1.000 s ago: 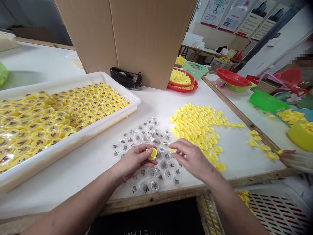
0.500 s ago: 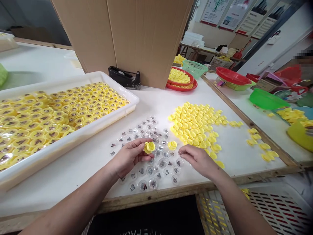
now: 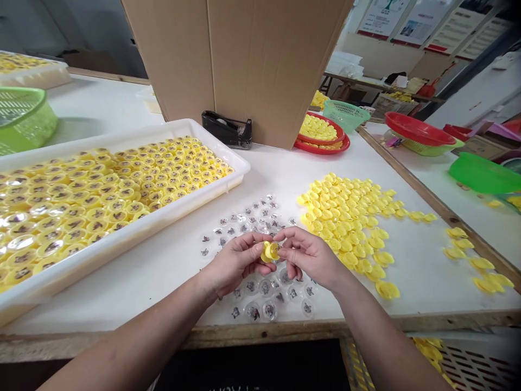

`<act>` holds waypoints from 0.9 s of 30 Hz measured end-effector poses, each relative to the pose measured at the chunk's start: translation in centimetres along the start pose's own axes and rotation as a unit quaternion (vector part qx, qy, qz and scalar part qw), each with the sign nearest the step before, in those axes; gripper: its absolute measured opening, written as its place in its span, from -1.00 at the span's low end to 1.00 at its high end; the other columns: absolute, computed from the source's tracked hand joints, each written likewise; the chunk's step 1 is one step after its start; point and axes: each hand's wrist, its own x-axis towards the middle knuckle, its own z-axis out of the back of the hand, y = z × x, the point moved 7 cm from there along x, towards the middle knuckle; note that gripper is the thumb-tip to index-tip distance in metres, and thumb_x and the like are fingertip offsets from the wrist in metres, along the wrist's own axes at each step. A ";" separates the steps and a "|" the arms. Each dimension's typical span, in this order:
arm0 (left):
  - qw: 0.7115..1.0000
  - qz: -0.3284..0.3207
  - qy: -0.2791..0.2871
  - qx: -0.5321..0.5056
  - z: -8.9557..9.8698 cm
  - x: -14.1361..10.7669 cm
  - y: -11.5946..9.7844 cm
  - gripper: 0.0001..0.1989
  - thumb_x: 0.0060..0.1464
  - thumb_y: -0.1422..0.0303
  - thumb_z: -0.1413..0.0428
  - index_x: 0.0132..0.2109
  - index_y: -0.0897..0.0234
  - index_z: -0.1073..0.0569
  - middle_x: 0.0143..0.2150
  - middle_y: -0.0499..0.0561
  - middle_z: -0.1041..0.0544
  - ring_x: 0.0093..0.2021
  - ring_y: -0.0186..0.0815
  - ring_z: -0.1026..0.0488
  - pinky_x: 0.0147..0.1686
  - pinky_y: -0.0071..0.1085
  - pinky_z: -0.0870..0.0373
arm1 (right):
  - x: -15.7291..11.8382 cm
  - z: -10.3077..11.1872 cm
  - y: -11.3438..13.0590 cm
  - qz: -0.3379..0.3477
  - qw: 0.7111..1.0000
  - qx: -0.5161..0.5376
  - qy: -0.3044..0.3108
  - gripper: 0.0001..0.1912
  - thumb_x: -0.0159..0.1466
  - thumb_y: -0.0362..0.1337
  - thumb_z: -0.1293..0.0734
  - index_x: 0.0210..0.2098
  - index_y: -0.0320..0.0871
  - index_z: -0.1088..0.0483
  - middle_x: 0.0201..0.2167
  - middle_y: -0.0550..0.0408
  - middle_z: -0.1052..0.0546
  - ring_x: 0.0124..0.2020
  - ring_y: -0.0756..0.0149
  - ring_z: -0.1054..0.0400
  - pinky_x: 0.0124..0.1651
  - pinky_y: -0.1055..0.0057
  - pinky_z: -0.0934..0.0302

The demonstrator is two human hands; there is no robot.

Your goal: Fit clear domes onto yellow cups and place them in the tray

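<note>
My left hand (image 3: 240,259) pinches a small yellow plastic cup-shaped piece (image 3: 267,252) between thumb and fingers, above the table. My right hand (image 3: 307,255) meets it from the other side, its thumb and fingertips on the piece's right edge. A dark print shows at that edge, seemingly a clear printed cap; the fingers partly cover it. Clear round caps (image 3: 266,288) with small dark pictures lie scattered beneath and around both hands. To the right of the caps spreads a heap of loose yellow pieces (image 3: 350,209).
A white tray (image 3: 240,169) full of yellow pieces with printed tops stands at left. Behind are a black tape dispenser (image 3: 228,129), an upright cardboard box (image 3: 244,65) and red trays (image 3: 344,145) of yellow pieces. A green basket (image 3: 30,117) sits far left; a wooden strip (image 3: 427,198) edges the right.
My right hand has come left from above the clear caps to meet my left hand at the yellow piece. A dark print now shows there. The view has turned slightly left.
</note>
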 end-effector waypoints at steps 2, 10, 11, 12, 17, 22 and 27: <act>1.000 -0.010 -0.006 0.002 0.1 0.0 -0.1 -0.72 0.06 0.33 -0.19 -0.10 0.36 -0.42 -0.27 0.06 -0.50 -0.38 -0.36 -0.51 -0.34 -0.48 -0.45 | -0.2 0.1 -0.1 0.009 1.000 -0.014 -0.021 -0.78 0.19 -0.23 -0.34 -0.16 -0.07 -0.39 -0.50 0.25 -0.43 -0.66 0.53 -0.32 -0.64 0.57 -0.18; 0.999 -0.029 -0.005 0.021 -0.3 0.1 -0.3 -0.75 0.02 0.33 -0.22 -0.14 0.33 -0.44 -0.23 0.06 -0.51 -0.36 -0.36 -0.50 -0.33 -0.44 -0.46 | -1.3 0.1 1.9 0.086 0.983 -0.144 -0.069 -0.71 0.13 -0.28 -0.39 -0.12 -0.02 -0.47 -0.40 0.15 -0.54 -0.46 0.39 -0.42 -0.43 0.41 -0.34; 0.999 -0.034 -0.003 0.021 -0.4 0.1 -0.4 -0.75 0.02 0.33 -0.22 -0.14 0.33 -0.44 -0.24 0.06 -0.51 -0.35 -0.36 -0.50 -0.33 -0.44 -0.46 | -1.4 0.0 2.3 0.103 0.977 -0.172 -0.075 -0.73 0.14 -0.29 -0.39 -0.13 -0.02 -0.47 -0.37 0.15 -0.55 -0.44 0.38 -0.43 -0.40 0.39 -0.36; 0.999 -0.039 -0.001 0.021 -0.4 0.1 -0.5 -0.75 0.02 0.34 -0.22 -0.14 0.33 -0.44 -0.24 0.05 -0.51 -0.35 -0.36 -0.50 -0.32 -0.44 -0.46 | -1.5 -0.1 2.8 0.119 0.969 -0.199 -0.081 -0.74 0.14 -0.30 -0.38 -0.14 -0.02 -0.47 -0.35 0.14 -0.55 -0.43 0.37 -0.43 -0.38 0.38 -0.37; 0.997 -0.065 0.005 0.030 -0.6 -0.1 -0.8 -0.76 0.02 0.35 -0.23 -0.15 0.32 -0.44 -0.24 0.03 -0.52 -0.34 -0.36 -0.50 -0.32 -0.44 -0.46 | -1.9 -0.8 4.5 0.177 0.935 -0.288 -0.108 -0.79 0.18 -0.31 -0.34 -0.17 -0.03 -0.45 -0.38 0.14 -0.56 -0.40 0.32 -0.46 -0.34 0.31 -0.38; 0.996 -0.071 -0.007 0.060 -0.4 -0.3 -0.9 -0.75 0.03 0.32 -0.21 -0.13 0.30 -0.46 -0.27 0.03 -0.52 -0.37 -0.37 -0.48 -0.32 -0.41 -0.45 | -2.3 -1.3 4.9 0.200 0.914 -0.329 -0.129 -0.82 0.19 -0.32 -0.33 -0.19 -0.04 -0.43 -0.40 0.13 -0.55 -0.39 0.31 -0.46 -0.32 0.32 -0.38; 0.993 -0.075 -0.003 0.094 -0.5 -0.4 -1.0 -0.63 0.02 0.26 -0.21 -0.02 0.29 -0.44 -0.18 0.08 -0.52 -0.26 -0.32 -0.47 -0.19 -0.34 -0.41 | -2.9 -2.3 5.1 0.250 0.859 -0.406 -0.186 -0.85 0.25 -0.29 -0.27 -0.19 -0.08 -0.41 -0.41 0.05 -0.53 -0.39 0.28 -0.45 -0.34 0.35 -0.37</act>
